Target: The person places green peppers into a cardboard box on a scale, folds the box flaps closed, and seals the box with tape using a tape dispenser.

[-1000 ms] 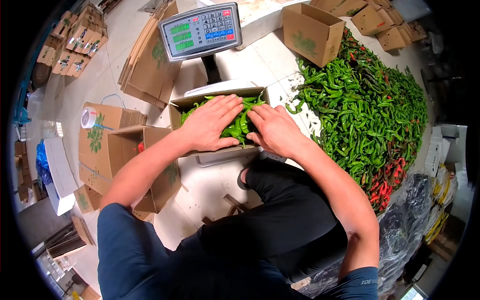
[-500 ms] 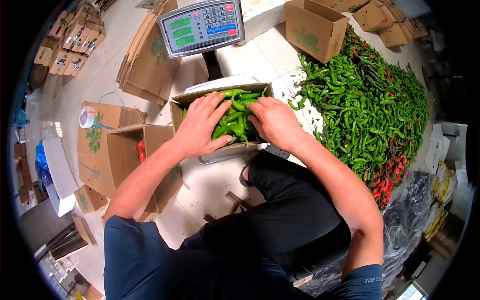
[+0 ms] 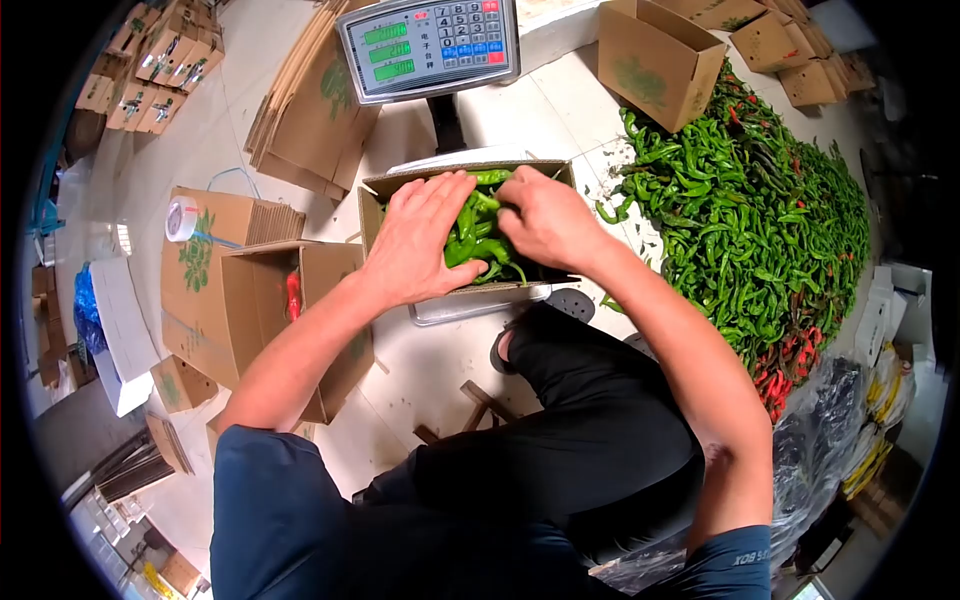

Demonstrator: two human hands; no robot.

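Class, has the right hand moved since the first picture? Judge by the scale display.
Yes: the right hand is nearer the scale display, shifted up and left.

Grey rectangular plastic scale display (image 3: 428, 52): vertical characters "电子台秤"; square-keyed keypad (image 3: 466, 40) with digits 0–9; green-lit readouts (image 3: 388, 52) unclear. Dark-blue fabric right sleeve (image 3: 735, 562): "BOX", upside down.

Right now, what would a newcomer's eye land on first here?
Probably the big heap of green peppers at the right, with red peppers at its lower end. Next, the scale display at top centre, its readouts lit green. Below it, the left hand and right hand are at an open cardboard box holding green peppers.
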